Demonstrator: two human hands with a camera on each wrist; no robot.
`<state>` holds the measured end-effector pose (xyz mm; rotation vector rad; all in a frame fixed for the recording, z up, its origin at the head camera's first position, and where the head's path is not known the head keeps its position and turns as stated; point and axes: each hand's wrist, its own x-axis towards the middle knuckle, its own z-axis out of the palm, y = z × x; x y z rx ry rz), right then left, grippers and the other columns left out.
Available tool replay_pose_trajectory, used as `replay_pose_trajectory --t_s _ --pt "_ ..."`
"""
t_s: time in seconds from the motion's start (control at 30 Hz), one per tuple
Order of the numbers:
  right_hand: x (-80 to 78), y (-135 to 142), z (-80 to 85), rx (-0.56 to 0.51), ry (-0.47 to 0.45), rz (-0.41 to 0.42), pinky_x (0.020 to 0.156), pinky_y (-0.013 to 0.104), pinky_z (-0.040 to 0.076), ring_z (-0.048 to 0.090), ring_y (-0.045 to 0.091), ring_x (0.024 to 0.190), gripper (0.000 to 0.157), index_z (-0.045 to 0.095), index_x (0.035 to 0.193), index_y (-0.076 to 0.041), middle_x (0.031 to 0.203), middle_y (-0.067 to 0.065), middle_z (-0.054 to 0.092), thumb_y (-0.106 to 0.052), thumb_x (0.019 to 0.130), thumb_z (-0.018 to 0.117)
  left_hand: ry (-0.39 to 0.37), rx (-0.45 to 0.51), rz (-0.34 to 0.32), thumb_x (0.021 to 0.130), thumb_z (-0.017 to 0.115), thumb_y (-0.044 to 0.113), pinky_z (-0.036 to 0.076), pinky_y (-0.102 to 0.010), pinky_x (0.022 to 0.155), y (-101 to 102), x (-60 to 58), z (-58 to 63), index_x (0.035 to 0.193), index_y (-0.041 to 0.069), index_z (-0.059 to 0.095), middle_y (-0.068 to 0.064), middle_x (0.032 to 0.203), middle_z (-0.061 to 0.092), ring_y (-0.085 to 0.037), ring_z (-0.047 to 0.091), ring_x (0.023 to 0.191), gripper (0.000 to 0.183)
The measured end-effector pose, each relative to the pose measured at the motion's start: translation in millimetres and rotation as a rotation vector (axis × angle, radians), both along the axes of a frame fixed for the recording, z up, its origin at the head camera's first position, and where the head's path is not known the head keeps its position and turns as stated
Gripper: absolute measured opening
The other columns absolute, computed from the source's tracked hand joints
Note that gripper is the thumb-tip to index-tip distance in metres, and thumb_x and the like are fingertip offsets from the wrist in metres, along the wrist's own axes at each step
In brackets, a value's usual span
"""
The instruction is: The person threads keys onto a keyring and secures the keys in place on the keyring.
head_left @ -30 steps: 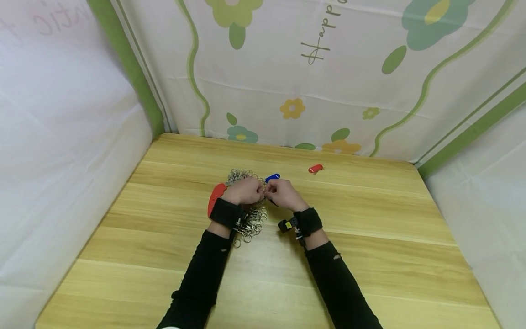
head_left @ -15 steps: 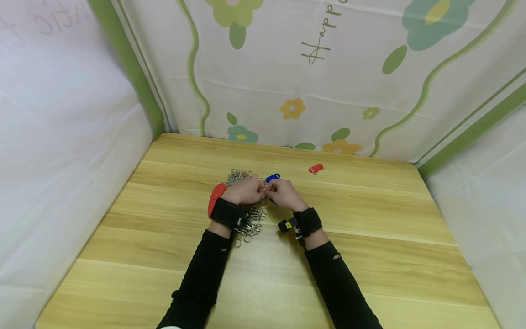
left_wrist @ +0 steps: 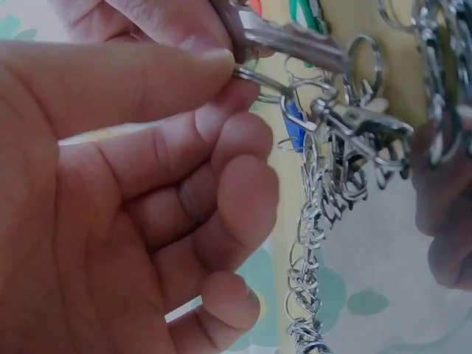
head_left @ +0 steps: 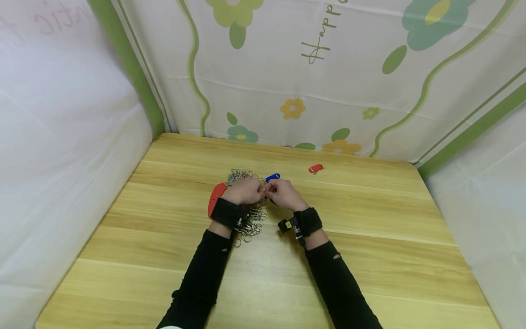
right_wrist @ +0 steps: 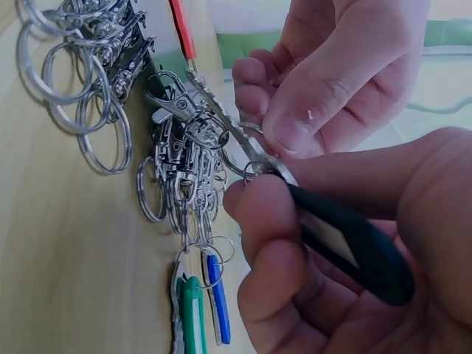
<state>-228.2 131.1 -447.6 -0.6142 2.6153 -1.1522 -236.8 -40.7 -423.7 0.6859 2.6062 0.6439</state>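
Observation:
In the head view my left hand [head_left: 246, 189] and right hand [head_left: 283, 194] meet fingertip to fingertip over a cluster of metal clasps [head_left: 255, 219]. Thumb and forefinger of the left hand pinch a split ring [left_wrist: 259, 77], which hangs by a swivel clasp [left_wrist: 365, 125]. My right hand holds a key [right_wrist: 228, 122] by its head, together with a dark key tag [right_wrist: 358, 243] lying across the fingers. The key's head is right at the split ring. Close by lie a blue key tag [head_left: 273, 177] and a green key tag [right_wrist: 193, 317].
A red flat piece [head_left: 216, 201] lies partly under my left wrist, beside the clasps. Farther back on the wooden table [head_left: 370, 256] is a red key tag [head_left: 316, 168] with a key. A flowered cloth [head_left: 263, 82] hangs behind the table.
Both hands stay in nearly the same place, fingertips together at the ring, with only slight finger shifts. The tags on the table have not moved.

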Motion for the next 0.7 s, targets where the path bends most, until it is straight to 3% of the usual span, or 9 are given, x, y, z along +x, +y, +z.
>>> replay_pose_trajectory --t_s 0.37,0.7 --pt "-1.7 -0.3 -2.3 0.009 -0.036 -0.051 0.052 0.026 0.041 0.053 0.016 0.058 0.006 0.064 0.089 -0.008 0.079 0.003 0.063 -0.01 0.093 0.06 0.003 -0.023 -0.009 0.096 0.052 0.016 0.027 -0.025 0.049 1.2 -0.6 -1.8 0.061 0.015 0.045 0.001 0.053 0.034 -0.013 0.032 0.044 0.035" --pt "-1.1 0.1 -0.6 0.013 -0.018 -0.018 0.054 0.027 0.04 0.053 0.015 0.059 0.007 0.064 0.09 -0.009 0.078 0.002 0.063 -0.011 0.094 0.059 0.013 -0.031 -0.034 0.097 0.048 0.013 0.029 -0.025 0.048 1.2 -0.2 -0.3 0.064 0.014 0.048 0.0 0.054 0.037 -0.013 0.034 0.045 0.033"
